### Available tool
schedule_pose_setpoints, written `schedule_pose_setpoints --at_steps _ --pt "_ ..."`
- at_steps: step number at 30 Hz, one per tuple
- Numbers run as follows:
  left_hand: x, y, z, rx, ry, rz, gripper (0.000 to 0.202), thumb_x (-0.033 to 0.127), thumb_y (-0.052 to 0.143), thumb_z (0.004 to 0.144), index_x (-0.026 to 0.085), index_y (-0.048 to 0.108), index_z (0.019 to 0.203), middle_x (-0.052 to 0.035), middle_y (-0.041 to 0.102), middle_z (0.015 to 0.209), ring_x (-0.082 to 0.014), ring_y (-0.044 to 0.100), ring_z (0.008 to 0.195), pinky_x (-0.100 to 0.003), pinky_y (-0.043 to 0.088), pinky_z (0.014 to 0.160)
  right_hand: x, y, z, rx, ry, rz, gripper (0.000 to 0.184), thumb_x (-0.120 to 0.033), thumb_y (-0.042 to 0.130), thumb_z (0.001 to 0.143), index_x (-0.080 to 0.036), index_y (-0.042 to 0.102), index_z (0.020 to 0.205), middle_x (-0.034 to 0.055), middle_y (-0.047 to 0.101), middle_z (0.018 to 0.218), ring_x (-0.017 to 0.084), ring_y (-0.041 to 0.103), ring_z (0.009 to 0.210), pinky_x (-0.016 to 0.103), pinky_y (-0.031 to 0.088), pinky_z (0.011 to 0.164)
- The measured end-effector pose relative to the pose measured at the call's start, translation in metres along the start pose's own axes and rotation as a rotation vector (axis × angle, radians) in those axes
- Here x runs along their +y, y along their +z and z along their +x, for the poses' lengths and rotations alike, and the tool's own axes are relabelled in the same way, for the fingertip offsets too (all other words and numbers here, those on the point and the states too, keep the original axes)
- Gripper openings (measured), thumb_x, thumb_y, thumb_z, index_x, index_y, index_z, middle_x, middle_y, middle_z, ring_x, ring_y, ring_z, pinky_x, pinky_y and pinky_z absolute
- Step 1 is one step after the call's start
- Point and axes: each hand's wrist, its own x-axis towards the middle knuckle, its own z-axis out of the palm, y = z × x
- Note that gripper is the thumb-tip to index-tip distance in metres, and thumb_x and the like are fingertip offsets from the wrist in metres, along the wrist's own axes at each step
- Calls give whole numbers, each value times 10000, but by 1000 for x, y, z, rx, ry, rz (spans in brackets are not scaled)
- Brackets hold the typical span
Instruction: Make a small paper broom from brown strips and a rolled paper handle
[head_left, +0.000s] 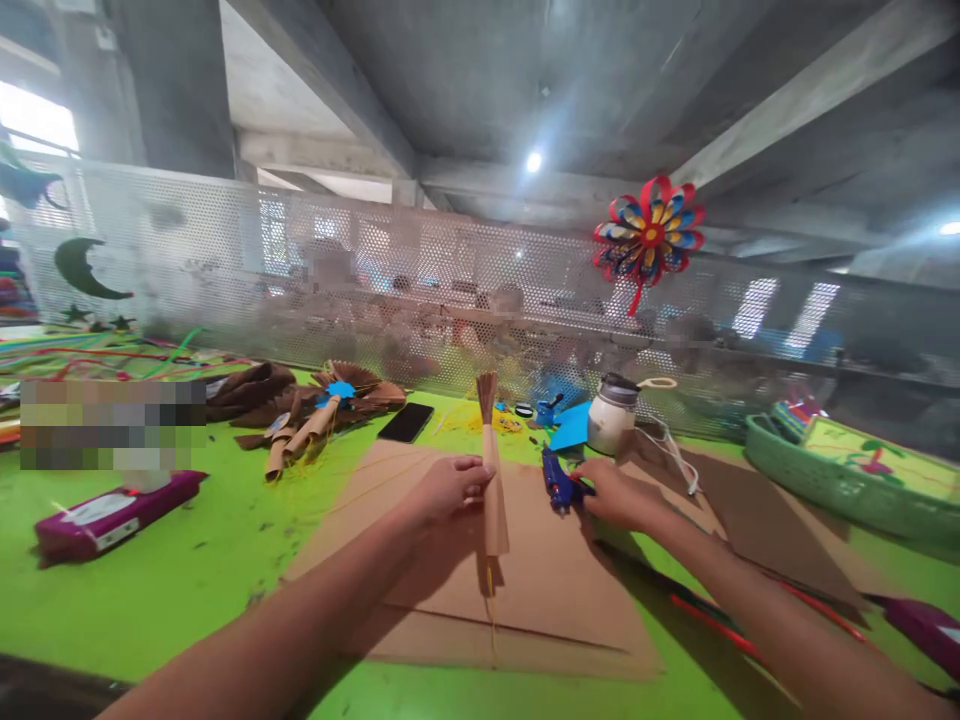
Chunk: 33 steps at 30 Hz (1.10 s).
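Observation:
In the head view, my left hand [451, 488] is closed around a brown paper tube [491, 500], held nearly upright over the cardboard sheet [427, 560]. A bundle of pleated brown paper [487, 398] sticks out of the tube's top. From its lower end hangs a thin yellow string [492, 630]. To the right, my right hand [609, 492] has its fingers wrapped round the handle of a blue glue gun [556, 482], which is close to the cardboard's right side.
Behind lie a black phone [406, 423], brown paper fans [367, 385] with tubes, and a lidded jar [613, 415]. A green basket [847, 495] stands right, a purple power strip [112, 515] left. Perforated panels [420, 290] rise at the back, with a ribbon flower [652, 235].

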Motion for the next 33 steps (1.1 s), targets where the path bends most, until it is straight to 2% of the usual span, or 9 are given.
schedule_pose_setpoints --at_steps 3,8,17,22,28,33 --pt "-4 -4 -3 -26 -16 -36 313 293 760 552 120 603 759 2 588 672 -84 516 584 -245 432 611 3 15 0 -8 -5 -99 390 -67 530 614 -135 664 974 118 615 968 261 502 960 324 358 831" --pt "-8 -6 -4 -37 -20 -56 269 273 748 584 115 611 753 -17 607 701 -88 533 604 -224 423 592 2 27 -5 36 12 -198 392 -162 521 707 -131 607 1088 147 563 992 288 459 973 358 332 829" --pt "-10 -4 -5 -29 -21 -49 244 274 745 584 122 624 731 -23 616 703 -99 542 617 -239 429 621 2 31 -6 99 68 -209 383 -186 573 649 -178 594 1032 92 564 967 239 510 916 310 359 779" --pt "-10 -7 -2 35 9 -43 235 271 730 576 116 619 714 -31 613 700 -103 534 614 -243 418 620 -4 16 -17 164 72 -125 356 -209 562 669 -187 581 1023 81 608 987 224 558 896 306 390 769" --pt "-10 -11 -1 -2 52 -48 225 273 728 581 120 591 673 -2 559 632 -94 505 588 -236 400 600 -2 -18 -41 242 126 160 367 -262 544 691 -212 535 1055 62 648 927 226 606 845 322 447 737" --pt "-7 -6 -3 -32 68 6 207 269 726 604 126 578 619 24 505 565 -67 429 543 -214 370 575 5 -32 -55 236 243 494 321 -398 562 725 -200 582 978 56 672 840 227 627 774 334 488 684"
